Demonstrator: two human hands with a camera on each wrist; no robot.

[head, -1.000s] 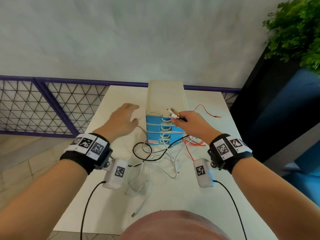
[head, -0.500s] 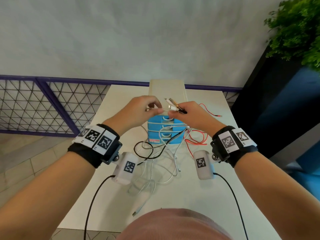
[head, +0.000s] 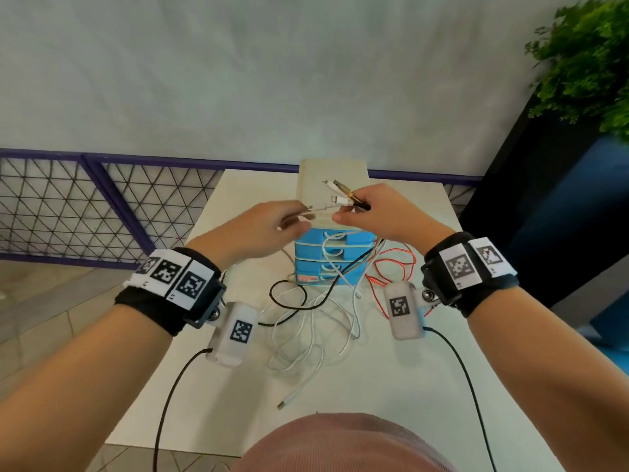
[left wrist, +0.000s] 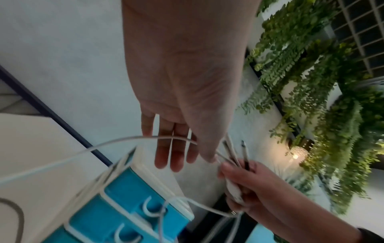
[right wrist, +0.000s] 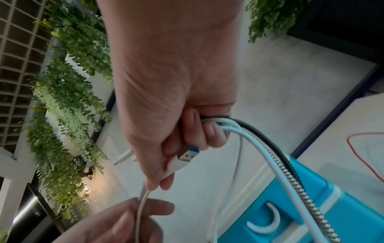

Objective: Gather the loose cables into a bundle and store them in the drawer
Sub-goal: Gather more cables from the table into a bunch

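Now your right hand (head: 377, 212) hovers just above the top of the blue drawer unit (head: 335, 257), its grip curled tight round a bunch of cable ends (head: 340, 195); the right wrist view shows a white USB plug (right wrist: 187, 156) pinched between thumb and forefinger, with a white, a braided and a black cable (right wrist: 268, 141) trailing out of the fist toward the drawer unit; your left hand (head: 265, 229) sits just left of the drawer unit's top, thumb and forefinger pinching a white cable (head: 321, 208) that runs straight across to your right hand, while the other fingers (left wrist: 166, 148) hang straight and loose in the left wrist view; the rest of the cables (head: 316, 321) lie in a loose tangle on the bench (head: 391, 386) in front of the drawer unit, white loops mixed with a black one, several strands draped over the drawer fronts; a thin red wire (head: 391, 267) curls on the bench just right of the drawer unit; the drawers all look closed; a green plant (head: 585, 59) stands well to the right of the drawer unit, off the bench.
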